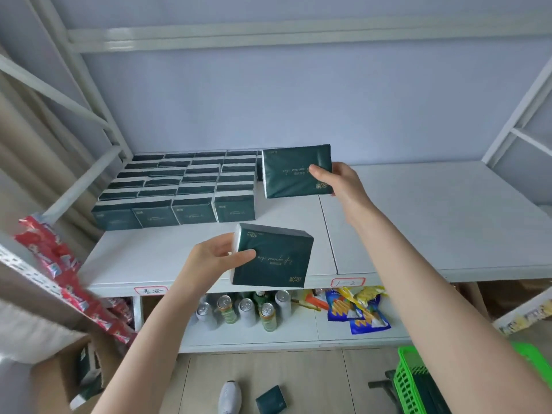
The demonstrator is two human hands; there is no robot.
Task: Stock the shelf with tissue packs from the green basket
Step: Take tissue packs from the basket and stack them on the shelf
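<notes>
My left hand point(216, 258) grips a dark green tissue pack point(273, 256) by its left end, above the front of the white shelf point(418, 216). My right hand point(336, 179) holds a second dark green tissue pack point(295, 171) by its right edge, raised over the shelf just right of the stocked rows. Several rows of the same tissue packs point(182, 189) fill the back left of the shelf. The green basket point(418, 383) stands on the floor at the lower right, with dark packs inside.
One tissue pack point(271, 399) lies on the floor beside a white shoe point(229, 397). The lower shelf holds cans point(248, 309) and snack bags point(358, 309). Red packets point(59, 264) hang at the left. A cardboard box point(83, 375) holding tissue packs sits at the lower left.
</notes>
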